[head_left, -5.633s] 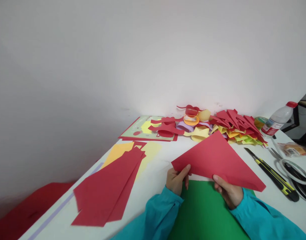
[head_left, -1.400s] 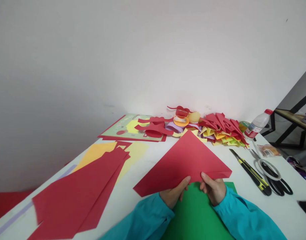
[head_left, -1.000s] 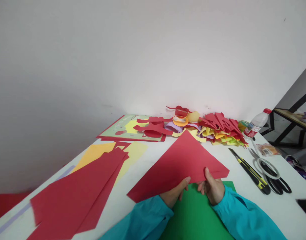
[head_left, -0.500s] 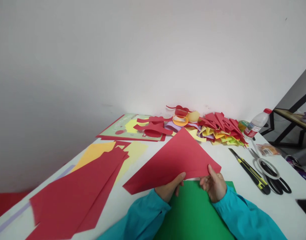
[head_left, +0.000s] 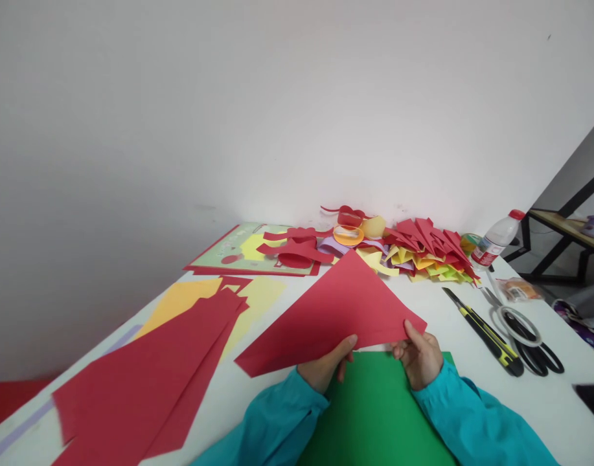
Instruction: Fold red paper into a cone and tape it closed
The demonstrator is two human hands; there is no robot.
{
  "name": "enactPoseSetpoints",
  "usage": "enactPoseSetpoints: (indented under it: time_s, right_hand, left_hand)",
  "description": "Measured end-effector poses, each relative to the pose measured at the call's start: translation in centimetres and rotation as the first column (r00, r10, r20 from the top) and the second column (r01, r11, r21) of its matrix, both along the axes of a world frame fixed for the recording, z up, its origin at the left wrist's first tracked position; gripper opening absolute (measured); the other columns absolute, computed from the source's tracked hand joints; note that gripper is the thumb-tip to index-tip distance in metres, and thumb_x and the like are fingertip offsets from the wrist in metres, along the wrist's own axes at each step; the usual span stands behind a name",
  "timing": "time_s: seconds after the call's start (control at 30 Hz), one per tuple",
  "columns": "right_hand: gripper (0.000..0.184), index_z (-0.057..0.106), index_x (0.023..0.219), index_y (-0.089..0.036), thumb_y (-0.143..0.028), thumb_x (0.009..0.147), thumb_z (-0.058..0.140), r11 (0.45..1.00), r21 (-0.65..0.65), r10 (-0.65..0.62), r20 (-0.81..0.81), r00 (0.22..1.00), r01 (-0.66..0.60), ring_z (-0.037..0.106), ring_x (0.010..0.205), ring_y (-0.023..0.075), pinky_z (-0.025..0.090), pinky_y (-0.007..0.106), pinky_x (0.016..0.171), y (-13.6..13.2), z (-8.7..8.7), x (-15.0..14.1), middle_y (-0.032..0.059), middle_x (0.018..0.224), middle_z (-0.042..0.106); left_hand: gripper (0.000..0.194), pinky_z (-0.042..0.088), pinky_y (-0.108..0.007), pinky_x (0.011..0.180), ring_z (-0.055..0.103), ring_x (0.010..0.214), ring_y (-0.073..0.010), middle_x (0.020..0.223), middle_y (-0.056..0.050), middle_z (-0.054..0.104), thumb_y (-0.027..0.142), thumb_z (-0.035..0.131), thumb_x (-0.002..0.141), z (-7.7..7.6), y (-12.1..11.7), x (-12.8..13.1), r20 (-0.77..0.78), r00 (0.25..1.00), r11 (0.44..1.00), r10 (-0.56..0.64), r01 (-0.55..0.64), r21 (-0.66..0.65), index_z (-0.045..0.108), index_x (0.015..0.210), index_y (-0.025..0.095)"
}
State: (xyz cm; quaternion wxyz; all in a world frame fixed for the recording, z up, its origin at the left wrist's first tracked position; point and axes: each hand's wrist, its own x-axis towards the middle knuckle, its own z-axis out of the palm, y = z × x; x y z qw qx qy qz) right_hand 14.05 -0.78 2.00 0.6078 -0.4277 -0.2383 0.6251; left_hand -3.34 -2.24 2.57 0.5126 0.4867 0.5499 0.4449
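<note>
a pale wall (head_left: 277,116) rises behind the white worktop (head_left: 544,408); on the left lie overlapping red sheets (head_left: 146,388), partly over orange paper (head_left: 180,304); a green sheet (head_left: 374,414) lies between the two blue sleeves (head_left: 272,421); the triangular red sheet (head_left: 335,310) is over the far edge of the green one, its point turned away from the person; by the wall sit curled red cut-outs (head_left: 297,249) and, right of them, a heap of folded pieces (head_left: 427,249); both hands are nearly closed, pinching the triangular red sheet: the left hand (head_left: 326,366) at its lower edge near the middle, the right hand (head_left: 422,359) close to its right corner, thumb on top; a red-capped bottle (head_left: 495,239) is just right of the heap; nearer, apart from the hands, lie a black-and-yellow utility knife (head_left: 486,333), black-handled scissors (head_left: 534,356) beside it, and a small packet (head_left: 517,289) beyond
</note>
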Motion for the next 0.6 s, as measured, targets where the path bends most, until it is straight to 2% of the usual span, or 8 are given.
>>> enactPoseSetpoints:
  time_s: [0.17,0.43,0.5,0.6]
  right_hand:
    - [0.047,0.056,0.043,-0.013,-0.055,0.054,0.074,1.0,-0.013,0.009,-0.005,1.0,-0.009,0.051,0.033,0.0132,0.038,0.023,0.035,0.04,-0.12,0.15,0.0098,0.042,0.06]
    - [0.055,0.061,0.051,-0.013,-0.066,0.062,0.062,0.994,0.047,0.098,-0.017,0.995,-0.097,0.052,0.035,0.0136,0.039,0.024,0.037,0.09,-0.19,0.47,0.0092,0.044,0.06]
    - [0.054,0.062,0.05,-0.012,-0.065,0.064,0.062,0.986,0.069,0.148,0.029,0.989,-0.15,0.052,0.037,0.0126,0.039,0.023,0.038,0.0,-0.32,0.43,0.0093,0.046,0.062]
    - [0.041,0.064,0.052,-0.012,-0.051,0.061,0.073,0.968,0.111,0.205,0.162,0.965,-0.225,0.052,0.04,0.0116,0.04,0.024,0.042,-0.57,-0.82,-0.07,0.0077,0.05,0.063]
  left_hand:
    - [0.05,0.036,-0.025,0.045,0.04,0.032,-0.0099,0.031,0.004,0.042,0.064,0.055,0.067,-0.05,0.02,-0.01,0.005,1.0,1.0,-0.007,0.007,0.0,0.052,0.044,0.019]
    - [0.051,0.034,-0.024,0.043,0.04,0.031,-0.0095,0.03,0.004,0.041,0.064,0.055,0.066,-0.24,0.25,-0.13,0.032,0.999,1.0,-0.027,0.027,-0.003,0.052,0.045,0.019]
    - [0.051,0.033,-0.024,0.041,0.04,0.03,-0.0097,0.03,0.004,0.041,0.065,0.055,0.067,-0.11,0.26,-0.08,0.05,0.998,0.999,-0.031,0.031,-0.009,0.052,0.046,0.019]
    - [0.051,0.035,-0.025,0.042,0.039,0.03,-0.0103,0.03,0.004,0.042,0.065,0.052,0.068,0.06,-0.11,0.42,0.055,0.996,0.998,-0.064,0.064,-0.006,0.053,0.047,0.019]
